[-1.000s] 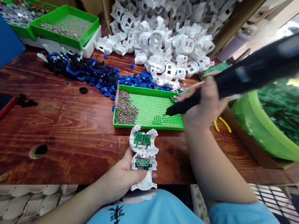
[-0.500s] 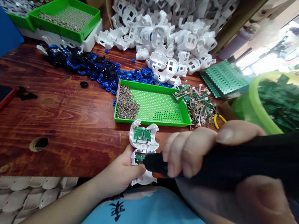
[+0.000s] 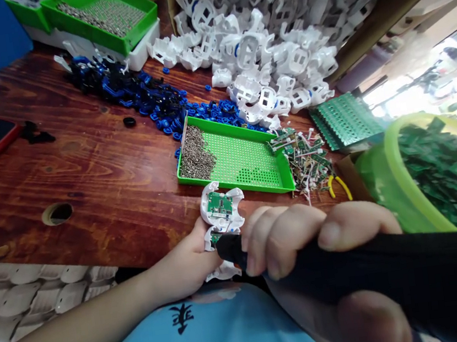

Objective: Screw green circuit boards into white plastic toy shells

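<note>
My left hand [image 3: 189, 262] grips a white plastic shell [image 3: 222, 216] at the table's near edge; a green circuit board [image 3: 220, 205] sits in its upper half. My right hand [image 3: 303, 239] is wrapped round a black electric screwdriver [image 3: 374, 275], close to the camera. The screwdriver's tip rests on the lower part of the shell, next to my left thumb. Just beyond lies a green perforated tray [image 3: 244, 161] with a heap of small screws [image 3: 195, 155] at its left end.
White shells [image 3: 263, 50] are piled at the back, with blue and black parts [image 3: 140, 96] to their left. Wired boards [image 3: 308, 161], yellow-handled pliers [image 3: 338, 185], green panels [image 3: 342, 118] and a green tub of boards [image 3: 424, 169] lie right. More green trays [image 3: 104, 11] stand far left.
My right hand brought the screwdriver back from the green tray to the shell in my left hand. Since half a second ago the tip has stayed on the shell.
</note>
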Demonstrator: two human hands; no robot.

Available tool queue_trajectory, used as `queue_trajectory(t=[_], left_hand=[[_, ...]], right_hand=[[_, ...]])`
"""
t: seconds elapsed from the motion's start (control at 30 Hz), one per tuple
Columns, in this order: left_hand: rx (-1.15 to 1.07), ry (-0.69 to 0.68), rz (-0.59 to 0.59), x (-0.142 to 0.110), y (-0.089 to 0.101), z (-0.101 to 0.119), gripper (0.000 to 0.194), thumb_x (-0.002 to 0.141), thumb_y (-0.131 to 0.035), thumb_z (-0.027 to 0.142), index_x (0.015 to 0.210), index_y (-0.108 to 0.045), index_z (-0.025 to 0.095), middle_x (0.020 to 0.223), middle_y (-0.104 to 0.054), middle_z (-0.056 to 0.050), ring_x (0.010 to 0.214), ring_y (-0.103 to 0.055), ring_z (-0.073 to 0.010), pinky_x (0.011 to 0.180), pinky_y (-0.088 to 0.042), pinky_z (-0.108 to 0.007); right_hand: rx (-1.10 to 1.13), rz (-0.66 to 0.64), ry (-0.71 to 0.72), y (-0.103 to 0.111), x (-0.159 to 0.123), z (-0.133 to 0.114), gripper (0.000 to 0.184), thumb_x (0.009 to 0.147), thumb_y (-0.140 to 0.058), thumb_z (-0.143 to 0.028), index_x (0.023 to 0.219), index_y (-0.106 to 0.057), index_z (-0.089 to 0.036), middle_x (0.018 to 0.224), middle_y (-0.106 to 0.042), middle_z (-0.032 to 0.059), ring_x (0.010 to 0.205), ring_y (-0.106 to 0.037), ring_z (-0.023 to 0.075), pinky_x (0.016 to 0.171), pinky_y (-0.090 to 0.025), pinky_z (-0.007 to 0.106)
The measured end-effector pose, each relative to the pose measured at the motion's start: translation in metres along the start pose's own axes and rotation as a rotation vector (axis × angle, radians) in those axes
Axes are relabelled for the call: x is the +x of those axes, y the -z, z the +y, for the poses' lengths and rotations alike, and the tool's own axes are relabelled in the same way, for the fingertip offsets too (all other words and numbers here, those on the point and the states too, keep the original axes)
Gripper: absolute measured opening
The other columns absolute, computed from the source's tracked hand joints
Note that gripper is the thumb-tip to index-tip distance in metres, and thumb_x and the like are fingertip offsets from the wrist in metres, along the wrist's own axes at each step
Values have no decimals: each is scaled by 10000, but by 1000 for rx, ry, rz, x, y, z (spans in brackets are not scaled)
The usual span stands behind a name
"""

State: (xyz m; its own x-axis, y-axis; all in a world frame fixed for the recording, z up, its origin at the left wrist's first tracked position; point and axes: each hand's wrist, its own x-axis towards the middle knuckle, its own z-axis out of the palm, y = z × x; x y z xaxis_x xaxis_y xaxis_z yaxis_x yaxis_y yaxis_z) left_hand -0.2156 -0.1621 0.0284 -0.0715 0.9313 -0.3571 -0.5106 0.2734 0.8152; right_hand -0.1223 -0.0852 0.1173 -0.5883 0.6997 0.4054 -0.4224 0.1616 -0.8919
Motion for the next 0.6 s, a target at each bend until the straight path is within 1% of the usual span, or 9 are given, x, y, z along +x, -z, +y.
queue_trajectory(t=[0.1, 0.2, 0.33, 0.4, 0.5, 0.53, 0.6], left_hand=[[2, -6, 8, 0, 1, -1, 644, 723, -558, 61, 1307, -302, 152, 1221, -588, -70, 1133, -520, -236, 935, -405, -304], [-16, -18, 7, 0, 3, -1, 666, 712, -569, 56, 1314, -302, 151, 1219, -591, -69, 1150, -510, -244, 962, -384, -317], [-4, -28, 3, -1, 4, -2, 640, 747, -611, 133, 1319, -327, 168, 1221, -590, -63, 1173, -490, -254, 983, -367, -328], [5, -24, 7, -2, 4, -3, 652, 763, -620, 164, 1335, -309, 174, 1191, -608, -63, 1130, -521, -254, 965, -384, -336], [13, -28, 15, -4, 4, -7, 630, 808, -586, 195, 1357, -275, 192, 1179, -616, -64, 1055, -568, -233, 920, -418, -332], [14, -32, 17, -4, 4, -8, 604, 824, -569, 204, 1354, -280, 200, 1200, -605, -64, 1060, -566, -226, 916, -420, -324], [17, -41, 23, -5, 4, -11, 564, 843, -550, 220, 1346, -294, 216, 1249, -575, -61, 1098, -546, -214, 930, -410, -307]], right_hand=[[-5, -35, -16, 1, -1, 2, 214, 726, -678, -322, 797, -496, -234, 571, -532, -34, 486, -521, 140, 501, -471, 345], [-16, -4, -26, 1, -3, 5, 220, 732, -678, -323, 815, -497, -230, 575, -535, -38, 490, -528, 133, 509, -477, 338], [3, -27, 39, 4, -9, 9, 210, 784, -610, -396, 862, -511, -228, 566, -530, -42, 476, -535, 123, 494, -483, 320], [14, -12, 54, 7, -10, 7, 219, 811, -573, -418, 900, -511, -229, 566, -533, -43, 471, -543, 125, 492, -492, 323], [22, -16, 22, 16, -8, -2, 224, 835, -538, -437, 934, -515, -237, 572, -552, -35, 467, -556, 136, 492, -499, 341], [22, 5, 34, 20, -6, -6, 218, 845, -522, -443, 933, -524, -244, 559, -550, -37, 451, -546, 133, 486, -493, 335], [-27, 92, 78, 29, -1, -12, 207, 848, -508, -462, 946, -540, -282, 530, -530, -58, 421, -512, 118, 492, -482, 321]])
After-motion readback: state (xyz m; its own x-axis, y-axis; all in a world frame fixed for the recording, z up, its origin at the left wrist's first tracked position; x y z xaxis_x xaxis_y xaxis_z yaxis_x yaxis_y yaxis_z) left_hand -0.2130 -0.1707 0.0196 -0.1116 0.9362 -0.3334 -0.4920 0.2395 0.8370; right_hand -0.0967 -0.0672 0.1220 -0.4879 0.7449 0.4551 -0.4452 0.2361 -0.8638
